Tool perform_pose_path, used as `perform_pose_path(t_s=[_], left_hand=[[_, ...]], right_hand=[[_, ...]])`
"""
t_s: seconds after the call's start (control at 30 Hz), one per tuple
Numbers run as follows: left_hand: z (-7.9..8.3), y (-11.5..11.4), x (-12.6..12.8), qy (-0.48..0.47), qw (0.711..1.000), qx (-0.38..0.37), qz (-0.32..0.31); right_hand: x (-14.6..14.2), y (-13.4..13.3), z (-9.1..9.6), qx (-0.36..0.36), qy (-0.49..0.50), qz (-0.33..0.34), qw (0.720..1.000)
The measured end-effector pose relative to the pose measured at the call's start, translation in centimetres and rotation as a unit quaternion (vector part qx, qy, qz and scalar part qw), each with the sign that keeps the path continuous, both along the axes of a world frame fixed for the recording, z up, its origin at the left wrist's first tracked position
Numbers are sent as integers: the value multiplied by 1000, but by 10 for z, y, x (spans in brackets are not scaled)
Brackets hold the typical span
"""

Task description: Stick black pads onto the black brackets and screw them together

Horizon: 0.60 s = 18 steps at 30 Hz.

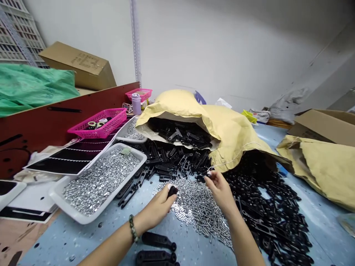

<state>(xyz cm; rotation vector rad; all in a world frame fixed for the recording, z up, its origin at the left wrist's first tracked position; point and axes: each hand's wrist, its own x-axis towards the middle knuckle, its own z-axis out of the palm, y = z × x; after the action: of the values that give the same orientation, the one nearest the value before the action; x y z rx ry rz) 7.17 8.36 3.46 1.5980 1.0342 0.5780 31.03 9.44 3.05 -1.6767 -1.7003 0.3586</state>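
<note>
My left hand (pixel 159 205), with a beaded bracelet at the wrist, is closed around a black plastic part (pixel 172 191). Most of that part is hidden in the fist. My right hand (pixel 219 188) is pinched at the edge of the black pile; what lies between its fingertips is too small to make out. Below both hands spreads a heap of silver screws (pixel 205 207), with silver nuts (pixel 183 214) along its left side. Several long black plastic arms (pixel 158 240) lie side by side near my left forearm.
A white tray (pixel 142 157) of small metal pieces stands at left, beside a pink basket (pixel 111 127). Yellow paper sacks (pixel 177 99) spill black parts at the back. More black pieces (pixel 271 207) cover the right side. A cardboard box (pixel 327 125) sits far right.
</note>
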Motion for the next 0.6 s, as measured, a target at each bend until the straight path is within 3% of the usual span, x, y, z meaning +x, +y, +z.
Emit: perform_pose_path(t_s=[0.03,0.1,0.17,0.3,0.43,0.5,0.6], left_hand=[[2,-1,1,13,999,32,-7],[7,-3,3,23,995,94,-23],[9,-6,5,18,990,138,-34],[8,-8,3,57,975,211,-37],[5,-11,1,141,938,306,-76],[5,-15,1,156,931,315,-98],[2,-18,-5,150,943,280,-101]], right_hand=[[-12,-11,2,4,49,23,999],[-38,-31,5,0,256,87,963],[-59,-43,3,-7,353,109,929],[-76,-52,-2,-14,350,76,934],[-77,-59,-5,-37,370,57,927],[-75,-66,-9,-42,368,55,927],[-70,-82,-22,-36,247,71,966]])
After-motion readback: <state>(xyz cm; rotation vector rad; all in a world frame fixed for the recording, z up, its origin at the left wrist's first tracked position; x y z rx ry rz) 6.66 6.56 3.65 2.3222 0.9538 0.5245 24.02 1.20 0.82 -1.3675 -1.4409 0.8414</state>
